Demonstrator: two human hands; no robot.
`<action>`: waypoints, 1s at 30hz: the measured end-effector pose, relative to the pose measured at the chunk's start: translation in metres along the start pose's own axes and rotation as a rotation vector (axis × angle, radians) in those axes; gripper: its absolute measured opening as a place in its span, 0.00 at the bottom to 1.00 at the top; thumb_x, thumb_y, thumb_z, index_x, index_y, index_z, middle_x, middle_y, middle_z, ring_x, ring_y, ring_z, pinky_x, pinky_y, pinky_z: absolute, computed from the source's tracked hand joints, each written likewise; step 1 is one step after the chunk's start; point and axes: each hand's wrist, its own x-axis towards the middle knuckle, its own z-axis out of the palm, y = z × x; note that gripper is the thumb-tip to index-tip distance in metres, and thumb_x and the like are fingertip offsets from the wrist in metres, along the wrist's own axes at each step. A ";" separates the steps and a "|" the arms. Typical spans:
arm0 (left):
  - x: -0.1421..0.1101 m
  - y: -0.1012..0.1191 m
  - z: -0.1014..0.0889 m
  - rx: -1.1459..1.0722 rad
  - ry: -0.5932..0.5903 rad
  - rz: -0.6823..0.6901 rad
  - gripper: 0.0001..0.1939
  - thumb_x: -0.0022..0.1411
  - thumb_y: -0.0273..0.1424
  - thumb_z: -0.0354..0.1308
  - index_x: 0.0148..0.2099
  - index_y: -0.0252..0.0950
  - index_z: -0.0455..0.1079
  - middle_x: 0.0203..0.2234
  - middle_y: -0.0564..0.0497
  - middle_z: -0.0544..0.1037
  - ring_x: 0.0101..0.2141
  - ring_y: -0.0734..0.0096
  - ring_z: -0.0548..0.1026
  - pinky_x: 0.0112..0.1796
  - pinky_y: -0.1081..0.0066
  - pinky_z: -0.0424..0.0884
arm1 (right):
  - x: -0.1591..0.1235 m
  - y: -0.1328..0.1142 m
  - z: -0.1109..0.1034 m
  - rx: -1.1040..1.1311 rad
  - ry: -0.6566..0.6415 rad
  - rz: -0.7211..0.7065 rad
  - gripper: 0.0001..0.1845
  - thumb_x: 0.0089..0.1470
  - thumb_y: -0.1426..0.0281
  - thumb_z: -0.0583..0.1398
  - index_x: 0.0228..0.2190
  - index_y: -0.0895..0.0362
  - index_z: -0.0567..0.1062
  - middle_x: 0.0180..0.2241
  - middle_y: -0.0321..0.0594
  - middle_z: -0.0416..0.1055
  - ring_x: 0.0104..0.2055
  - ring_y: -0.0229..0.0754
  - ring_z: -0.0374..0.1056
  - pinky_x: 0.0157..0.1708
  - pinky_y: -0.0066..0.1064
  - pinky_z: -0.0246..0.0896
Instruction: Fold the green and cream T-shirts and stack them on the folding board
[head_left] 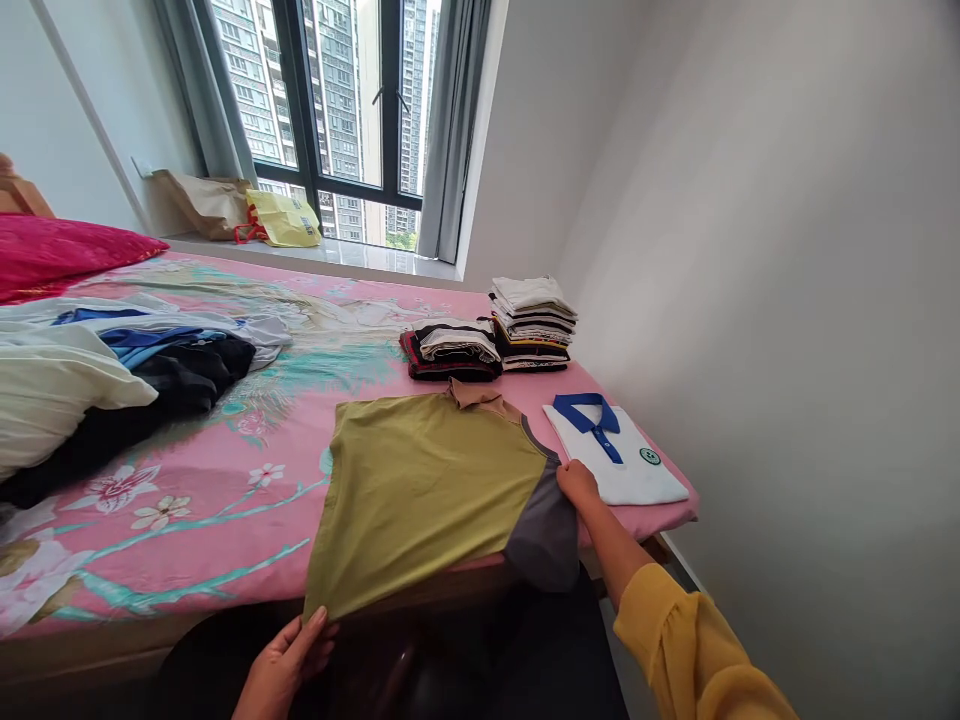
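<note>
An olive-green shirt [420, 490] with grey sleeves and a tan collar lies flat on the pink flowered bed [217, 500], its hem hanging over the near edge. My left hand [289, 655] pinches the shirt's bottom left corner at the bed's edge. My right hand [577, 483], in a yellow sleeve, grips the grey sleeve [544, 530] at the shirt's right side. A folded white polo with a blue collar [611, 450] lies just right of that hand.
Two stacks of folded clothes [491, 335] sit at the far right of the bed. A heap of unfolded clothes [112, 380] and a red pillow [52, 250] lie on the left. Bags [247, 210] rest on the window sill. A wall runs close on the right.
</note>
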 end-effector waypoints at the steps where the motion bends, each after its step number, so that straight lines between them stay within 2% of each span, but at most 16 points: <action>1: -0.001 0.001 0.000 0.006 0.000 0.002 0.23 0.39 0.35 0.71 0.38 0.32 0.71 0.25 0.50 0.79 0.25 0.69 0.75 0.28 0.73 0.73 | -0.001 -0.003 -0.001 -0.008 0.022 -0.017 0.12 0.51 0.70 0.53 0.35 0.63 0.71 0.33 0.55 0.72 0.36 0.51 0.70 0.34 0.36 0.59; 3: -0.004 0.004 0.002 0.022 0.006 0.006 0.26 0.36 0.39 0.71 0.38 0.32 0.71 0.26 0.50 0.79 0.26 0.69 0.75 0.28 0.73 0.72 | -0.005 -0.010 -0.002 -0.014 0.092 -0.090 0.15 0.52 0.71 0.51 0.40 0.64 0.69 0.39 0.56 0.71 0.41 0.51 0.68 0.38 0.38 0.60; 6: -0.009 0.011 0.007 0.057 0.019 0.018 0.29 0.31 0.42 0.72 0.36 0.31 0.72 0.26 0.50 0.78 0.27 0.69 0.75 0.30 0.74 0.72 | -0.013 -0.021 0.001 -0.003 0.172 -0.308 0.17 0.55 0.72 0.48 0.45 0.59 0.68 0.47 0.51 0.67 0.51 0.48 0.62 0.49 0.37 0.55; 9: -0.014 0.014 0.010 0.099 -0.001 0.068 0.30 0.31 0.46 0.71 0.35 0.30 0.74 0.26 0.49 0.78 0.29 0.68 0.75 0.31 0.74 0.72 | -0.018 -0.025 0.012 0.013 0.146 -0.530 0.16 0.56 0.72 0.47 0.42 0.57 0.70 0.46 0.45 0.69 0.51 0.42 0.62 0.53 0.33 0.53; 11: -0.017 0.014 0.010 0.134 -0.011 0.094 0.29 0.33 0.49 0.69 0.33 0.30 0.74 0.24 0.49 0.78 0.28 0.68 0.74 0.31 0.73 0.71 | -0.019 -0.022 0.023 0.015 0.126 -0.606 0.16 0.55 0.71 0.47 0.42 0.58 0.70 0.45 0.45 0.69 0.51 0.43 0.62 0.53 0.34 0.54; 16: -0.026 0.016 0.009 0.190 -0.029 0.175 0.26 0.35 0.50 0.68 0.28 0.32 0.74 0.21 0.50 0.76 0.26 0.68 0.73 0.30 0.73 0.70 | -0.019 -0.010 0.048 0.016 0.169 -0.638 0.21 0.56 0.70 0.46 0.47 0.63 0.69 0.50 0.52 0.66 0.55 0.48 0.59 0.57 0.43 0.50; 19: -0.028 0.024 0.014 0.159 -0.028 0.201 0.26 0.36 0.49 0.68 0.32 0.33 0.74 0.26 0.51 0.77 0.30 0.66 0.74 0.32 0.72 0.70 | -0.018 -0.004 0.056 0.010 0.215 -0.665 0.21 0.57 0.69 0.46 0.47 0.62 0.69 0.50 0.52 0.66 0.55 0.48 0.59 0.56 0.43 0.51; 23: -0.031 0.042 0.027 0.136 -0.017 0.160 0.27 0.38 0.49 0.66 0.35 0.32 0.75 0.25 0.51 0.77 0.29 0.64 0.74 0.28 0.72 0.68 | -0.014 0.001 0.063 -0.040 0.303 -0.698 0.21 0.57 0.67 0.46 0.46 0.63 0.70 0.49 0.51 0.67 0.53 0.47 0.61 0.55 0.42 0.54; 25: -0.034 0.052 0.033 0.094 -0.038 0.150 0.26 0.39 0.47 0.67 0.36 0.32 0.75 0.27 0.50 0.78 0.30 0.64 0.74 0.29 0.71 0.69 | -0.013 0.003 0.065 -0.053 0.318 -0.708 0.21 0.57 0.67 0.46 0.46 0.63 0.70 0.49 0.51 0.67 0.53 0.47 0.61 0.55 0.42 0.55; 28: -0.037 0.059 0.036 -0.018 -0.061 0.207 0.23 0.40 0.41 0.68 0.39 0.34 0.74 0.30 0.50 0.79 0.32 0.66 0.75 0.34 0.71 0.70 | -0.011 0.005 0.067 -0.047 0.333 -0.726 0.22 0.57 0.66 0.46 0.46 0.64 0.70 0.48 0.52 0.68 0.52 0.47 0.62 0.55 0.42 0.56; 30: -0.035 0.056 0.033 -0.038 -0.069 0.224 0.22 0.42 0.38 0.68 0.40 0.34 0.73 0.29 0.51 0.79 0.28 0.68 0.74 0.30 0.72 0.70 | -0.010 0.006 0.068 -0.037 0.339 -0.743 0.21 0.57 0.66 0.46 0.46 0.64 0.70 0.48 0.52 0.68 0.52 0.48 0.62 0.54 0.42 0.56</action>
